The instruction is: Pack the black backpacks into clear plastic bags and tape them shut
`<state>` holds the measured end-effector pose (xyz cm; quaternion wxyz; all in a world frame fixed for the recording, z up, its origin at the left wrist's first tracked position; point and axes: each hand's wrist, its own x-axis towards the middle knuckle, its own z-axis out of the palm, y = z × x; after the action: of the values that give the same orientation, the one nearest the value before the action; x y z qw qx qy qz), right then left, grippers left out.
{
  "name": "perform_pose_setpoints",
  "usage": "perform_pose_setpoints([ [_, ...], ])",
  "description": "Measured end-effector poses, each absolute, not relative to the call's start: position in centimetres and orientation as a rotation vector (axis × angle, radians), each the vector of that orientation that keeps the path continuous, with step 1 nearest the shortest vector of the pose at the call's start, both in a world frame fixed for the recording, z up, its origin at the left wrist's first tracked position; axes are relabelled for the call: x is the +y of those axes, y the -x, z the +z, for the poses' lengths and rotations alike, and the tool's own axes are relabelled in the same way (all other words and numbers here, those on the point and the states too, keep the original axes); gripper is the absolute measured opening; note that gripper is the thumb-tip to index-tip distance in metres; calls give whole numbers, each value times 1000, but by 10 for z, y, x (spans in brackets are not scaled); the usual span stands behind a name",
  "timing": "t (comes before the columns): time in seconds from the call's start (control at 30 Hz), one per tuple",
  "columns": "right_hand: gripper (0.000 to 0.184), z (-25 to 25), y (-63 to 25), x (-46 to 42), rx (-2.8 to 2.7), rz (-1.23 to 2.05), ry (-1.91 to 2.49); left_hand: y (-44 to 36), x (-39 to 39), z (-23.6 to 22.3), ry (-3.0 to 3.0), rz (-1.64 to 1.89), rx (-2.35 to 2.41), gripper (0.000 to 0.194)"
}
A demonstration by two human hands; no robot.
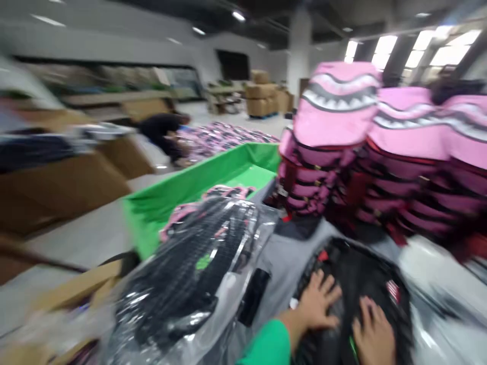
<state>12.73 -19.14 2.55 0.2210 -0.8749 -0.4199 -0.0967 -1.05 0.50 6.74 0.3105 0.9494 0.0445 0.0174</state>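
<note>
A black backpack (350,274) with small red patches lies on the grey table surface in front of me. My left hand (318,301) rests on its left part, fingers spread. Further right on the same bag lies my right hand (375,332), its fingers stretched out and fairly flat. Neither hand grips anything. To the left is another black backpack (190,268) wrapped in clear plastic, with a green mark on it. A small black item (254,296) lies between the two bags, too blurred to name.
Stacks of pink backpacks (335,116) stand at the back right. Clear and white plastic bags (445,284) lie at the right. Beyond the table is a green-walled bin (201,172). Cardboard boxes (61,187) stand on the left, and a person (163,132) bends over farther back.
</note>
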Motion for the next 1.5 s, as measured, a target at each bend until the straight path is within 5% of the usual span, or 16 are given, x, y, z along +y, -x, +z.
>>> perform_pose_setpoints([
  [0.13,52,55,-104,-208,-933,-86,2523,0,-23,99,-2559,-70,377,76],
  [0.37,40,69,-13,-266,-772,276,2419,58,-106,47,-2744,-146,212,66],
  [0.53,34,90,-38,-337,-413,-41,2359,77,-108,38,-2928,-183,202,67],
  [0.73,63,107,-117,-409,63,-261,2761,86,-100,48,-2889,-490,254,71],
  [0.87,14,124,-139,-421,-74,-20,2848,77,-84,67,-2713,-566,329,67],
  [1.03,30,157,-99,-400,-318,-401,2598,74,-135,105,-2137,-286,225,61],
  [1.13,27,174,-40,-367,-732,-665,2244,67,-179,124,-1435,-338,207,78],
  [1.33,3,165,65,-330,-1430,-404,2100,59,-158,156,-653,-264,495,73],
  [1.5,6,143,88,-316,-1538,-202,2226,77,-115,166,-695,-299,487,88],
])
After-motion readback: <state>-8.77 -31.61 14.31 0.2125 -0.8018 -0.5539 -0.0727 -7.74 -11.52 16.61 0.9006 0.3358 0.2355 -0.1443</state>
